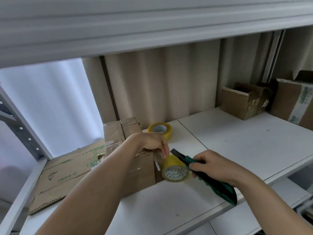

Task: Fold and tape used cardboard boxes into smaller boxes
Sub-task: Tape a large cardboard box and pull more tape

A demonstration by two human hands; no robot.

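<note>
Cardboard brown box point(135, 168) is lying on the white worktop point(237, 143). Left hand point(150, 141) fingers are pinching clear tape from the yellow roll point(175, 168). Right hand point(215, 164) is gripping a green-and-black utility knife point(220, 187).

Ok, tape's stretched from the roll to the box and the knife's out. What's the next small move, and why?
Probably cut the tape. The left hand pinches the clear tape strip taut between the box and the roll, and the right hand holds the utility knife with its blade right at that strip.
</note>
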